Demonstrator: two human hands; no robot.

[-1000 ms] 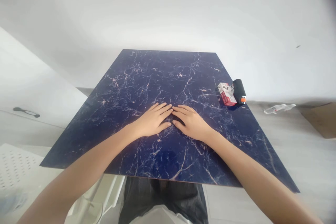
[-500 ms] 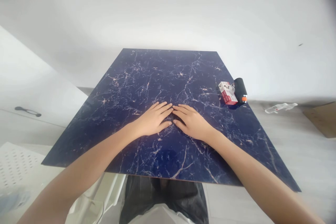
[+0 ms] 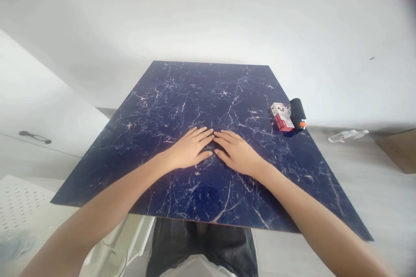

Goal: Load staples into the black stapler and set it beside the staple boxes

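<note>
My left hand (image 3: 191, 148) lies flat on a dark blue marble-patterned table (image 3: 208, 95), fingers stretched out and nothing held. Facing it, my right hand (image 3: 238, 151) rests palm down in the same way, with its fingers apart. The fingertips of both hands come very close together at the middle; whether they touch I cannot tell. To the right of my right hand, near the table's right edge, sits a small red and white box (image 3: 282, 117). Beside that box is a black rounded object (image 3: 297, 114) with an orange patch at its near end.
A white wall (image 3: 208, 13) stands behind the table. On the floor to the right lie a clear plastic bottle (image 3: 347, 135) and a brown cardboard box (image 3: 399, 149). At left are a white cabinet door with a dark handle (image 3: 35, 137) and a white perforated surface (image 3: 21, 203).
Both hands stay in the same place on the table. The whole view has shifted only very slightly.
</note>
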